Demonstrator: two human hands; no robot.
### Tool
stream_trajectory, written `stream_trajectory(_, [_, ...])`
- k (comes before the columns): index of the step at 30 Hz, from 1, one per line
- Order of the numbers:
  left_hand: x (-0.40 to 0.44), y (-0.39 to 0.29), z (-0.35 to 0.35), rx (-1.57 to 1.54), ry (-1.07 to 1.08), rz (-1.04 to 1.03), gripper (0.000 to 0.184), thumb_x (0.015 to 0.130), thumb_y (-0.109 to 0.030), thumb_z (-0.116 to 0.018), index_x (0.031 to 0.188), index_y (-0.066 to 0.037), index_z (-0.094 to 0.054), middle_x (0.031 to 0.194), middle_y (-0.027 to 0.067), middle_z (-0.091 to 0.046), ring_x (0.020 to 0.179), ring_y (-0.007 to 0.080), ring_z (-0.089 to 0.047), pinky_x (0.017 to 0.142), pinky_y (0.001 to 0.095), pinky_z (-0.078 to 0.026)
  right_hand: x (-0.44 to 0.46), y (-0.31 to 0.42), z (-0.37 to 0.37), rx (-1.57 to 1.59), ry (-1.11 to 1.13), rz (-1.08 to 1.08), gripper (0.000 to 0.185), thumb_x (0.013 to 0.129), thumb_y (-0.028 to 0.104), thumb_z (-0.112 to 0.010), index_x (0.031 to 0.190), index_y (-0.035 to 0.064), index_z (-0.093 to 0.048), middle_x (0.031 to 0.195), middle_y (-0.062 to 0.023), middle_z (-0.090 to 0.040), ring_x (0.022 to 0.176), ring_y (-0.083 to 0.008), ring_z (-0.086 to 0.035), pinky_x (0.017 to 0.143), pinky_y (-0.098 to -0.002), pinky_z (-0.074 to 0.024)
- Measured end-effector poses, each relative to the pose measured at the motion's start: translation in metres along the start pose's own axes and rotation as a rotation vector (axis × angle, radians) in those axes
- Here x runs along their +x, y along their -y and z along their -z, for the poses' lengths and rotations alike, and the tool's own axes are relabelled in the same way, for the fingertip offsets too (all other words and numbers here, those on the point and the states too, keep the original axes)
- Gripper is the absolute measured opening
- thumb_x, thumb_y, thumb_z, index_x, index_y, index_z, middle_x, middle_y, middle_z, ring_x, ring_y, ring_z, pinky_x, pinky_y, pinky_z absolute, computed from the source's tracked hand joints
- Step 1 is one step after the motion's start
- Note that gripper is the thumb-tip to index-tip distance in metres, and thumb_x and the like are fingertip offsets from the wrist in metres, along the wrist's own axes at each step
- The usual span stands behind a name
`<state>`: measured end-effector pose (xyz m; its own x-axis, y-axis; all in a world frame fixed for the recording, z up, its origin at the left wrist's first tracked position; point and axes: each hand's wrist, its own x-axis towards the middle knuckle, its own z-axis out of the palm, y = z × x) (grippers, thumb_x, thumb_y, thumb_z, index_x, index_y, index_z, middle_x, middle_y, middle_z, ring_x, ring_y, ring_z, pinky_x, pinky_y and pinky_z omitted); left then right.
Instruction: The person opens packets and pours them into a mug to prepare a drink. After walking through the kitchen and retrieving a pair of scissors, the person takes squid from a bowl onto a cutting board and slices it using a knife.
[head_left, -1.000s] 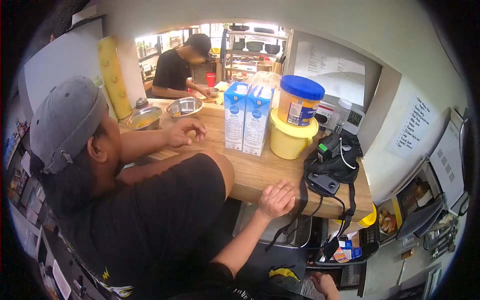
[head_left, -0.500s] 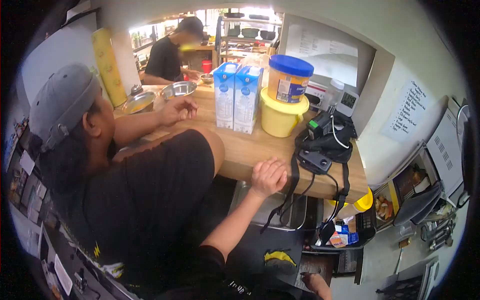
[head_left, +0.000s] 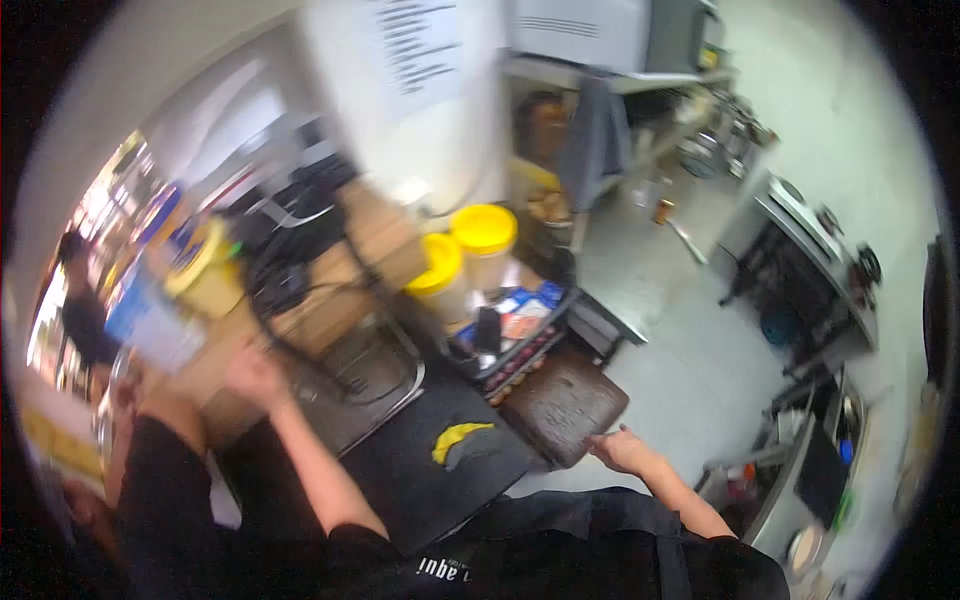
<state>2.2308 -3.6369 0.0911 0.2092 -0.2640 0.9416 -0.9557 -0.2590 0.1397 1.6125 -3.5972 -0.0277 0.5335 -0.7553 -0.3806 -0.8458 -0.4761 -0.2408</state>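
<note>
My left hand [head_left: 255, 375] is at the front edge of the wooden counter [head_left: 380, 240], blurred so that its fingers cannot be made out. Beside it hang black straps and cables from a dark device [head_left: 278, 290] on the counter. Below lies a rectangular metal basin or tray [head_left: 375, 385]. At the lower right my right hand [head_left: 625, 452] reaches out with fingers extended, at the corner of a brown stool-like seat [head_left: 565, 405]; whether it touches is unclear. No object shows in it.
Containers with yellow lids [head_left: 483, 230] stand beside a black crate [head_left: 515, 355] of packets. A black surface [head_left: 400, 480] bears a yellow and grey shape. At the left are a yellow tub [head_left: 205, 270], blurred cartons [head_left: 155, 315] and a co-worker's black sleeve [head_left: 165, 470].
The view has swung right and down, bringing the floor and right-hand workbench into sight. Counter items and the co-worker now appear farther left. My left hand remains by the counter edge.
</note>
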Motion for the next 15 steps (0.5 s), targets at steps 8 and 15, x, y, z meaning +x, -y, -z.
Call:
stream_trajectory(8, [-0.095, -0.357, 0.046, -0.619, -0.069, 0.402, 0.034, 0.095, -0.017, -0.048, 0.121, 0.005, -0.045, 0.119, 0.0179, -0.05, 0.11, 0.0288, -0.051, 0.097, 0.0403, -0.04, -0.164, -0.191, -0.029, 0.263, -0.195, -0.249, 0.029, 0.088, 0.018, -0.051, 0.114, 0.0115, -0.061, 0.089, -0.0173, -0.067, 0.082, -0.0343, -0.065, 0.074, -0.043, -0.052])
stream_trajectory(15, [-0.105, -0.622, 0.021, -0.913, 0.085, 0.195, 0.053, 0.086, -0.007, -0.061, 0.131, 0.003, -0.036, 0.132, 0.0203, -0.038, 0.121, 0.0323, -0.042, 0.097, 0.0423, -0.042, -0.235, -0.299, 0.038, 0.359, -0.407, -0.316, 0.031, 0.092, 0.029, -0.051, 0.115, 0.0097, -0.06, 0.075, -0.0171, -0.066, 0.073, -0.0361, -0.064, 0.069, -0.0445, -0.0517])
